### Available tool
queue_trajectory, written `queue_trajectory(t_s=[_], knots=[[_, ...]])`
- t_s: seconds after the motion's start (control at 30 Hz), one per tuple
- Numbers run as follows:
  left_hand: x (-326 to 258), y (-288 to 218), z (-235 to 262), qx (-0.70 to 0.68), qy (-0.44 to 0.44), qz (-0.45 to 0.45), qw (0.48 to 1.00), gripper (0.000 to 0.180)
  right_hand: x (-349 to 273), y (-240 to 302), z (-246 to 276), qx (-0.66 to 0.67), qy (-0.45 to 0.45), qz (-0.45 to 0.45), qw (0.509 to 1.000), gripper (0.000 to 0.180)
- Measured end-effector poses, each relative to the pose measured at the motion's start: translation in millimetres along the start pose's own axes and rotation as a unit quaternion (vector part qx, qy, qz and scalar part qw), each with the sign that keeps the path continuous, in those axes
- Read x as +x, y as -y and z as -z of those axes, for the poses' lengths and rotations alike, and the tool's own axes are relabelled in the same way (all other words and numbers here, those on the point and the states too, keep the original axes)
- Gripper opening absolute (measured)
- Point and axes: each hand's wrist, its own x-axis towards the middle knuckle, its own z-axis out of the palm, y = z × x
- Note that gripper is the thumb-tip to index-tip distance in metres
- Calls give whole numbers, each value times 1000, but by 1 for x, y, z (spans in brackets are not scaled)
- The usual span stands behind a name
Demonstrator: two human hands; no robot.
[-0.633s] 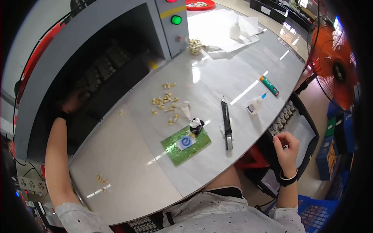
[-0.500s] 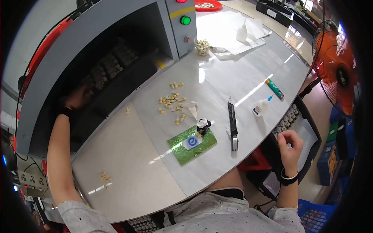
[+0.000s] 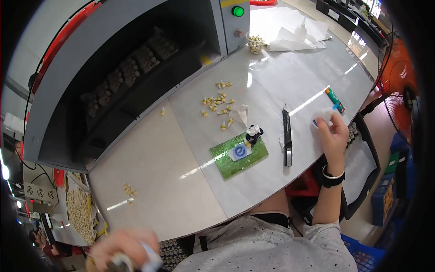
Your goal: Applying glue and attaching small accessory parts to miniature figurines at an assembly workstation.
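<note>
My right hand (image 3: 334, 132) is at the table's right edge, its fingers curled around a small white bottle (image 3: 322, 114) with a blue tip. My left hand (image 3: 121, 250) is low at the bottom left, off the table's front edge. It is blurred, with something whitish at its fingers that I cannot make out. A green pad (image 3: 229, 164) with a round blue and white piece (image 3: 239, 152) lies mid-table. A small black and white object (image 3: 253, 133) stands at the pad's far corner. A long black tool (image 3: 287, 136) lies between the pad and my right hand.
Small yellowish parts (image 3: 219, 101) are scattered beyond the pad, with a few more (image 3: 129, 190) near the front left. A grey machine (image 3: 136, 68) with a dark opening and a green button (image 3: 238, 11) fills the back left. A green marker (image 3: 334, 99), white sheets (image 3: 290, 31) and an orange fan (image 3: 398, 77) are to the right.
My left hand has come out of the machine's opening and dropped to the lower left. My right hand has risen from below the table edge to the small white bottle.
</note>
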Motion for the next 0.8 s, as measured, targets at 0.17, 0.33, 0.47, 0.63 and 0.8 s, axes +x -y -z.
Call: queue_trajectory(t_s=[0.17,0.33,0.47,0.63,0.8], knots=[[-17,74,-51,-487,30,144,861,59,-53,71,-24,359,18,26,933,24],[29,129,-67,-334,47,32,941,53,-100,106,-55,559,287,-121,768,44],[50,139,-76,-129,-97,-64,985,44,-111,120,-55,599,372,-206,678,42],[67,128,-91,-285,-200,-17,937,50,-133,110,-64,583,281,-149,748,41],[62,137,-86,-482,-124,68,864,64,-144,102,-74,635,248,-127,721,33]])
